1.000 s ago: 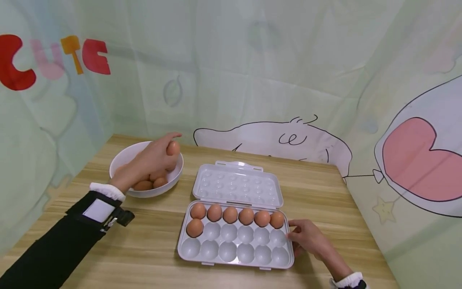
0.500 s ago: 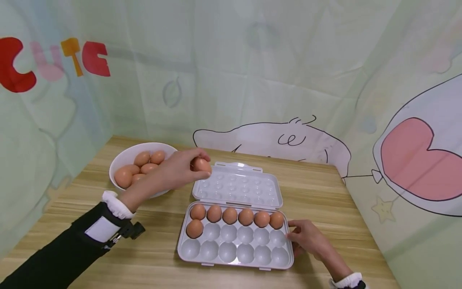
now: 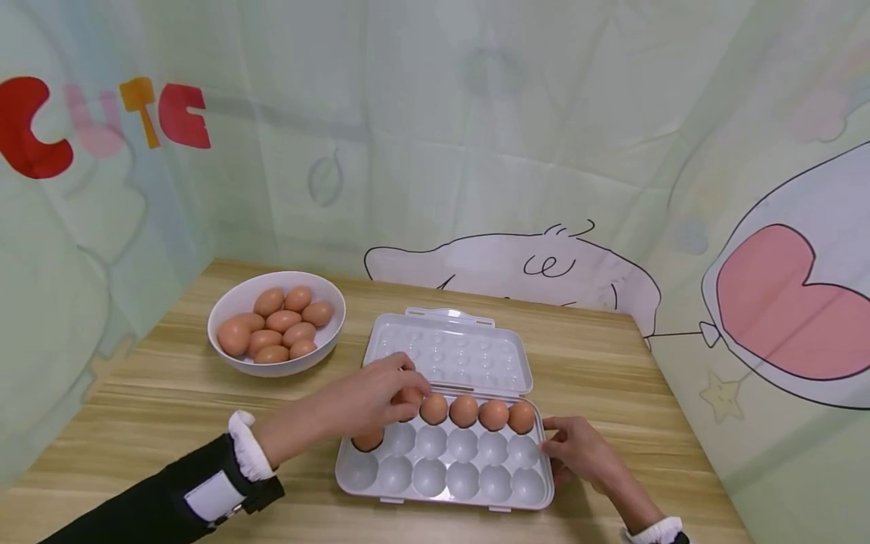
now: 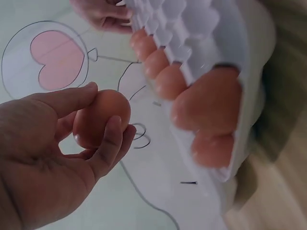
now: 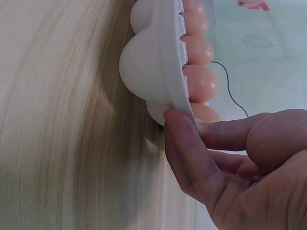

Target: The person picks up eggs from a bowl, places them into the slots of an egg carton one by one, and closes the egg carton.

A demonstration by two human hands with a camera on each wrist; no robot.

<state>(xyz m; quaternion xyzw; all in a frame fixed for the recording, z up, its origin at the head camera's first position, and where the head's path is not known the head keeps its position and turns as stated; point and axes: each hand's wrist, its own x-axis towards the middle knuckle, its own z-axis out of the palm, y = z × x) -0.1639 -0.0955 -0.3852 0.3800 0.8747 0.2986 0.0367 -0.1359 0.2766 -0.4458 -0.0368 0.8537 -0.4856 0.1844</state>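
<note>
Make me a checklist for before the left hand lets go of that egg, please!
1. Egg held well: ok, the left hand has fingers and thumb round it.
2. Egg whole: cannot tell; no crack shows, but fingers hide some of it.
3. Box held: ok, the right hand pinches its edge.
4. Lid open: ok, it is folded back.
5. Free cups: ok, the whole front row is empty.
6. Egg lined up over a free cup: cannot tell, the left hand blocks the head view.
</note>
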